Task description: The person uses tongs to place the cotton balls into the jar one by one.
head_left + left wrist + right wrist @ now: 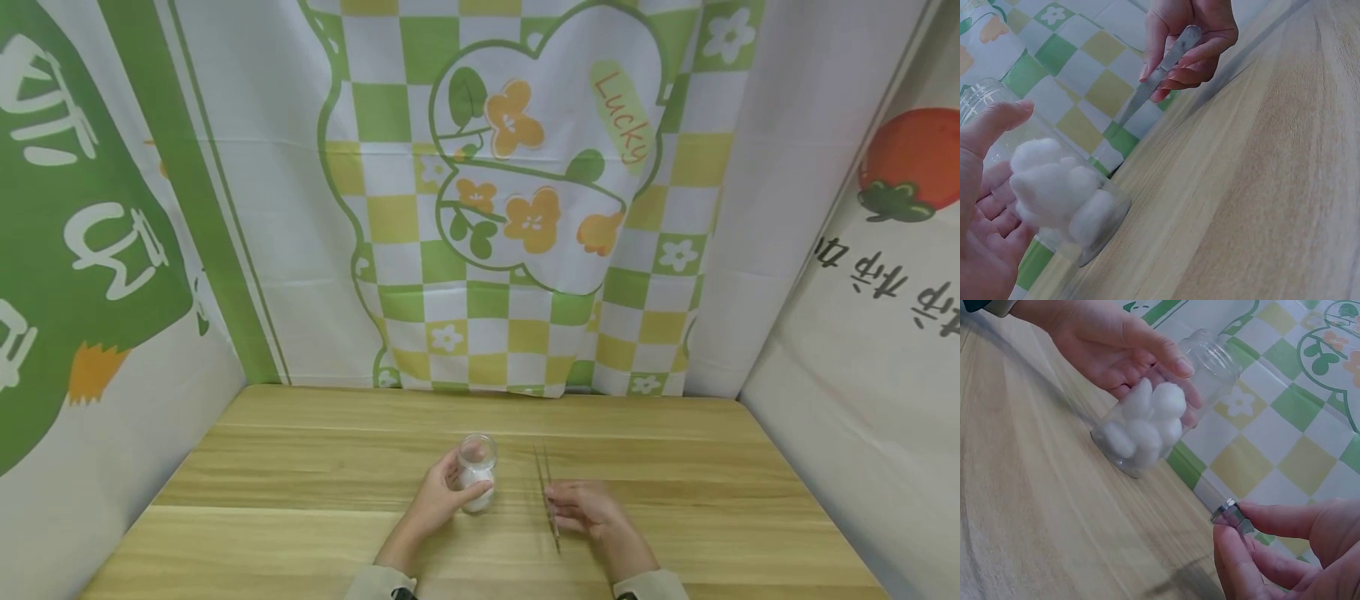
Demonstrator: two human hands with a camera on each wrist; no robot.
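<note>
My left hand holds a clear glass jar round its side, thumb across the front and fingers behind. The jar stands upright on the table with its threaded mouth uncovered. Several white cotton balls fill its lower part, plain in both wrist views. To the right of the jar, my right hand pinches metal tweezers between thumb and fingers. Their two prongs point away from me, tips apart, and the joined end is toward me. A gap of table separates the tweezers from the jar.
The wood-grain table runs back to a hanging cloth with green and yellow checks. Printed cloths also hang along the left and right sides.
</note>
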